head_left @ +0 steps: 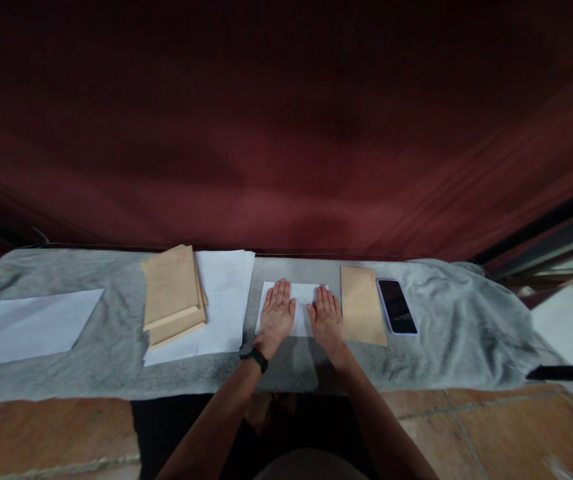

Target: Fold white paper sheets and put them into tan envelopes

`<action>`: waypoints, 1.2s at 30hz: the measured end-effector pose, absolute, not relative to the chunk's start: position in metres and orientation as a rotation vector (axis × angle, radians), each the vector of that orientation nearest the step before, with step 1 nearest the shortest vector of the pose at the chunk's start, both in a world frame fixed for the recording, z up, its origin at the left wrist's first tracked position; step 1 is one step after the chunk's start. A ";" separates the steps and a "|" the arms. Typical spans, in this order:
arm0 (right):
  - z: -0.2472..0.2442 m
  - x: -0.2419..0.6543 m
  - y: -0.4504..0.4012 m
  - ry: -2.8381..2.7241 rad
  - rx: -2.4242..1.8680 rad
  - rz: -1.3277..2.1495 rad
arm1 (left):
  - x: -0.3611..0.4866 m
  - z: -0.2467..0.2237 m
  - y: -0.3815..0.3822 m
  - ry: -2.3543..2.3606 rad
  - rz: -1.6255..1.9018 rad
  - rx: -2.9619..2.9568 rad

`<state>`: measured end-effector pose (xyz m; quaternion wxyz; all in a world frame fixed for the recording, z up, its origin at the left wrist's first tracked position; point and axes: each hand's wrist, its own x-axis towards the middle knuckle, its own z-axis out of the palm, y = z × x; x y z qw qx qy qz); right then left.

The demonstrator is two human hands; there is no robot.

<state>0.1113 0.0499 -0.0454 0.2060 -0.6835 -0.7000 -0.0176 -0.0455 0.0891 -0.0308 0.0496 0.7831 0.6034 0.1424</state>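
Observation:
A white sheet of paper [302, 310] lies flat on the grey cloth in front of me. My left hand [277, 312] rests flat on its left part, fingers stretched out and pointing away from me. On the right part lies my right hand [326, 317], also flat with its fingers extended. Both palms face down, and parts of the sheet are hidden under them. Just right of my right hand is a brown envelope [363, 307]. To the left of my left hand, a stack of brown envelopes [170, 287] sits partly over several white sheets [224, 300].
A phone [396, 307] lies right of the single envelope. Another white sheet [36, 325] is at the far left. The grey cloth [116, 333] covers a long narrow surface against a dark red backing [286, 167]. Tiled floor [51, 437] shows along the near side.

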 end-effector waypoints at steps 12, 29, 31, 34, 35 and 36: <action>-0.044 0.096 0.034 -1.867 -1.883 -0.090 | -0.074 -0.029 0.072 2.150 0.676 2.127; -0.031 0.049 -0.009 -2.160 -1.630 0.206 | -0.096 0.012 0.062 2.091 0.634 1.598; -0.032 0.044 -0.010 -2.130 -1.657 0.205 | -0.095 0.015 0.060 2.036 0.697 1.576; -0.028 0.040 -0.008 -2.060 -1.663 0.260 | -0.092 0.021 0.060 1.922 0.819 1.535; -0.025 0.040 -0.006 -2.012 -1.657 0.301 | -0.090 0.025 0.060 1.874 0.859 1.530; -0.021 0.039 -0.004 -1.944 -1.646 0.355 | -0.087 0.031 0.059 1.825 0.888 1.536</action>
